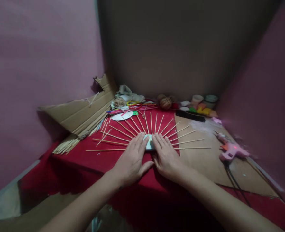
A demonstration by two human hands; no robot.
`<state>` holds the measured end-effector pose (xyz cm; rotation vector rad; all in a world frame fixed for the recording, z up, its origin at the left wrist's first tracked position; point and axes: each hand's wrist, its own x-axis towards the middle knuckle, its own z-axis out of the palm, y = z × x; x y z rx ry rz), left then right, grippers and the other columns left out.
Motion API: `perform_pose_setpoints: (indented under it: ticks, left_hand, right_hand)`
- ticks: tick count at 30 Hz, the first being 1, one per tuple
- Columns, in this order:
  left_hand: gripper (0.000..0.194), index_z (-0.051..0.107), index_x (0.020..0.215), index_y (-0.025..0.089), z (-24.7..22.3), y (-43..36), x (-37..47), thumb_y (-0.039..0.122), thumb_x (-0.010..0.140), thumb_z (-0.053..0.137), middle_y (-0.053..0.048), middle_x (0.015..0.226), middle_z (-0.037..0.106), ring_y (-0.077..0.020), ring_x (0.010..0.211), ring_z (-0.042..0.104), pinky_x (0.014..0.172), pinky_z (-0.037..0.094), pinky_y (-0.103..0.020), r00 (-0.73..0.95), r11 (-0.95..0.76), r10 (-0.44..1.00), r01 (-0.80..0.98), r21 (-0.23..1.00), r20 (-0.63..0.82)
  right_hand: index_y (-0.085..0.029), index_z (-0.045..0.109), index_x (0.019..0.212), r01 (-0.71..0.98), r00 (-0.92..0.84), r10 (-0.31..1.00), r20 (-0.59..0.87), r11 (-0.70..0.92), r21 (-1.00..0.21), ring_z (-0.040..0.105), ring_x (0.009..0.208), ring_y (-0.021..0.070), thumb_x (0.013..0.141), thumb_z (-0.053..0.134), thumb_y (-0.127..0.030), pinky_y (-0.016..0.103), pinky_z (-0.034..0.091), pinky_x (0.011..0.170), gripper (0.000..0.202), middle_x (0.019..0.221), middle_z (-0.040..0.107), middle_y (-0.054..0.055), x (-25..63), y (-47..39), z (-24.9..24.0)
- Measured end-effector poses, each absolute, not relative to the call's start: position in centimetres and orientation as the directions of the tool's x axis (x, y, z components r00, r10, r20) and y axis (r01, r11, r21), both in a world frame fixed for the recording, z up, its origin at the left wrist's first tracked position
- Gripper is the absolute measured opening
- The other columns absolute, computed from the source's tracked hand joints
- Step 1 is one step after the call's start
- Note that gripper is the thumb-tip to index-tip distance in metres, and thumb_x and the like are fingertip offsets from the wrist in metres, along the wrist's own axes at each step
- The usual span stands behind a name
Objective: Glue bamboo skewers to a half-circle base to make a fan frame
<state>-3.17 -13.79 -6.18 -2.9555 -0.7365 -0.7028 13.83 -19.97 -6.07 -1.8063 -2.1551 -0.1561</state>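
A small pale piece (150, 141) with a dark lower edge lies on the red cloth, partly covered by my hands. Thin wooden sticks (151, 124) fan out from it in a half circle. My left hand (133, 158) rests flat over its left side, fingers stretched forward and thumb pointing inward. On the right side my right hand (168, 154) presses down in the same way, fingers straight and close together. The inner ends of several sticks are hidden under my fingers.
Bundled sticks (67, 143) lie by a folded cardboard sheet (84, 112) at left. A white oval (122, 116), twine balls (166, 102) and cups (210, 100) stand at the back. A pink glue gun (233, 151) with a cable rests on a brown board (197, 164) at right.
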Motion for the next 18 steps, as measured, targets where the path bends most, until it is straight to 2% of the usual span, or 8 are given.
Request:
perform_pose_setpoints:
  ticks: [7, 11, 14, 18]
  left_hand:
    - [0.062, 0.027, 0.139, 0.001, -6.7, -13.4, -3.1, 0.029, 0.087, 0.048, -0.026, 0.138, 0.042, -0.0352, 0.129, 0.039, 0.107, 0.035, -0.053, 0.735, -0.843, 0.512, 0.529, 0.096, 0.445]
    - [0.055, 0.032, 0.137, 0.006, -6.6, -13.2, -3.1, 0.026, 0.088, 0.048, -0.021, 0.134, 0.047, -0.0313, 0.124, 0.043, 0.106, 0.036, -0.051, 0.724, -0.841, 0.527, 0.518, 0.155, 0.445]
    - [0.056, 0.03, 0.138, 0.01, -6.6, -13.0, -3.2, 0.024, 0.088, 0.05, -0.018, 0.132, 0.048, -0.0289, 0.122, 0.045, 0.104, 0.038, -0.05, 0.712, -0.848, 0.524, 0.486, 0.211, 0.467]
    - [0.059, 0.026, 0.14, 0.013, -6.8, -13.0, -3.1, 0.024, 0.088, 0.051, -0.017, 0.134, 0.047, -0.0286, 0.124, 0.043, 0.104, 0.037, -0.05, 0.71, -0.862, 0.504, 0.455, 0.225, 0.493]
  right_hand:
    - [0.001, 0.037, 0.141, 0.98, -0.137, 0.942, 0.307, 0.174, -0.097, 0.034, 0.135, 0.0381, 0.084, 0.043, -0.02, 0.054, 0.026, 0.112, 0.061, 0.144, 0.041, 0.025, 13.4, -19.9, -5.3]
    - [-0.002, 0.036, 0.142, 0.974, -0.147, 0.953, 0.265, 0.186, -0.13, 0.035, 0.134, 0.04, 0.082, 0.048, -0.025, 0.054, 0.027, 0.111, 0.065, 0.144, 0.04, 0.027, 13.6, -19.4, -4.7]
    - [-0.004, 0.036, 0.142, 0.969, -0.159, 0.954, 0.254, 0.199, -0.144, 0.033, 0.135, 0.0407, 0.083, 0.048, -0.027, 0.054, 0.026, 0.111, 0.065, 0.144, 0.038, 0.027, 13.5, -19.1, -4.5]
    - [-0.003, 0.038, 0.141, 0.966, -0.164, 0.949, 0.269, 0.21, -0.151, 0.032, 0.135, 0.0395, 0.084, 0.048, -0.029, 0.053, 0.024, 0.113, 0.064, 0.145, 0.038, 0.027, 13.6, -19.1, -4.7]
